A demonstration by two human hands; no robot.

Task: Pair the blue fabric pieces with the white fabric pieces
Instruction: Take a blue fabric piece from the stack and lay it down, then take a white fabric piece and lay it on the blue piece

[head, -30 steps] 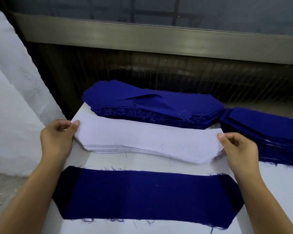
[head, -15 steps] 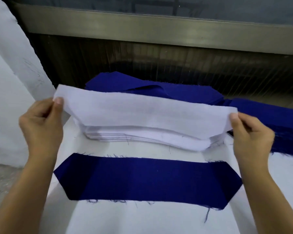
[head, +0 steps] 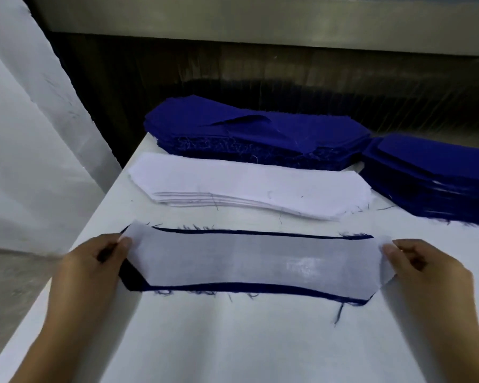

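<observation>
At the near end of the white table (head: 233,341), the person's two forearms reach in from the lower corners. The left hand (head: 94,261) pinches the left tip of a sheer white fabric piece (head: 255,261), long and narrow with clipped corners, its fingers (head: 123,241) curled with the thumb on top of the cloth. The right hand (head: 426,272) pinches the opposite tip in the same way, thumb uppermost. This sheer piece is stretched flat between the hands and lies over a dark blue fabric piece (head: 233,286) of the same elongated shape, which rests on the table. The blue shows only as a narrow rim along the far and near edges and as a dark corner under the left hand, while the white tip juts past it on the right. Frayed blue threads (head: 338,313) trail from its near edge. Just beyond lies a low stack of white fabric pieces (head: 246,186), apart from the pair. Behind that stack sits a thick pile of blue fabric pieces (head: 246,134) with its top layer rumpled, and a second blue pile (head: 440,172) lies to the right, close against the first. A pale sheet (head: 25,134) hangs at the left. Farthest back runs a dark ribbed panel (head: 260,78) beneath a grey metal rail (head: 260,20).
</observation>
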